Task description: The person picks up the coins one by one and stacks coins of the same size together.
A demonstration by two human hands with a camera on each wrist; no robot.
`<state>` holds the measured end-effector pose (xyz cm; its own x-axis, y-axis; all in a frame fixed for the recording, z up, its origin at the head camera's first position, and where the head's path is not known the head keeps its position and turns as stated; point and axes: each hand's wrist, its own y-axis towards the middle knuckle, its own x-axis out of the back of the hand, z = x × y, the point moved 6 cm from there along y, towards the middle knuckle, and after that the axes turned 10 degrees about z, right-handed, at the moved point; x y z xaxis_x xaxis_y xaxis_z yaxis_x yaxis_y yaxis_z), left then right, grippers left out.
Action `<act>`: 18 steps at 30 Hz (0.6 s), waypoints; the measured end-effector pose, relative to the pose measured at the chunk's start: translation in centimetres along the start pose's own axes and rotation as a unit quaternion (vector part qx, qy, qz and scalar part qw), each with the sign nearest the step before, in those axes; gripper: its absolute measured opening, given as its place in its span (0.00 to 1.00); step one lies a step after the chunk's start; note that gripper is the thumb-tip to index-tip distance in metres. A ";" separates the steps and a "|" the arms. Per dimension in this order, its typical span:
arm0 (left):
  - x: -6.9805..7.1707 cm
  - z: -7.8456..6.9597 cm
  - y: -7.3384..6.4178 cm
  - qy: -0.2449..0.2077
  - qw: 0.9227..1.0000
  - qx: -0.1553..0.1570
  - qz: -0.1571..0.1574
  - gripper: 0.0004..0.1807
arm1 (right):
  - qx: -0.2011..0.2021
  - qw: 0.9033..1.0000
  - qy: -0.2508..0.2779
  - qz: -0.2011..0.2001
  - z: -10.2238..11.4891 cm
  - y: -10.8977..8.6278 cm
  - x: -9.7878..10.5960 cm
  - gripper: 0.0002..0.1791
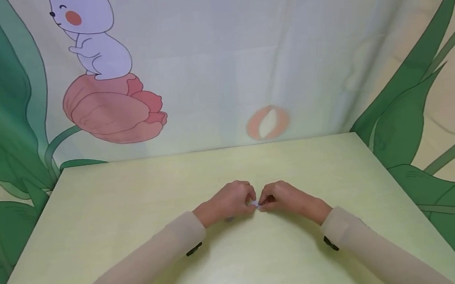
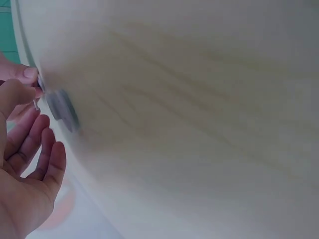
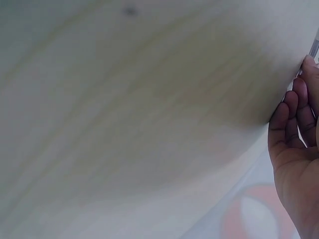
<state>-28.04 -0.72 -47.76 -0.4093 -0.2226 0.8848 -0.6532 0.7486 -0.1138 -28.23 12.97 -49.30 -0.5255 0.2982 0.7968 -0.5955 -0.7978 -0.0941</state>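
Note:
Near the middle of the table, my left hand [image 1: 231, 200] pinches a small pale piece [image 1: 255, 204] between thumb and fingertips. Facing it, my right hand [image 1: 286, 198] pinches the other side of this piece, the two sets of fingertips nearly meeting. In the left wrist view, a thin whitish bit [image 2: 36, 104] shows at the fingertips; its kind is too small to tell. A small grey round object [image 2: 62, 110] stands on the table beside the left hand, mostly hidden under that hand in the head view. The right wrist view shows the right fingers [image 3: 291, 112] curled, their tips partly cut off.
The pale yellow-green table [image 1: 135, 188] reaches back to a hanging cloth [image 1: 207, 73] printed with flowers, leaves and a white animal. A dark device [image 1: 194, 249] sits under the left cuff, and another [image 1: 331, 243] under the right cuff.

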 end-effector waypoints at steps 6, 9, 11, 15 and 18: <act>0.0 0.4 0.2 -0.002 1.000 0.005 0.006 0.07 | 0.003 1.000 0.001 -0.005 0.2 0.1 0.3 0.04; -0.2 0.3 0.2 -0.009 1.000 0.005 0.012 0.07 | 0.000 1.000 0.002 -0.002 0.2 0.1 0.3 0.04; -0.3 0.2 0.3 -0.010 1.000 0.004 0.014 0.07 | 0.000 1.000 0.001 -0.001 0.2 0.0 0.4 0.04; -0.5 0.0 0.4 -0.010 1.000 0.006 0.011 0.08 | -0.001 1.000 -0.001 -0.004 0.1 0.0 0.4 0.04; -0.6 -0.1 0.5 -0.006 1.000 0.009 0.014 0.08 | -0.006 1.000 -0.008 -0.004 0.0 0.1 0.3 0.04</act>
<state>-28.05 -0.20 -48.32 -0.4350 -0.2084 0.8760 -0.6520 0.7439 -0.1468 -28.48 12.99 -49.09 -0.5100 0.2965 0.8075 -0.6078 -0.7885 -0.0944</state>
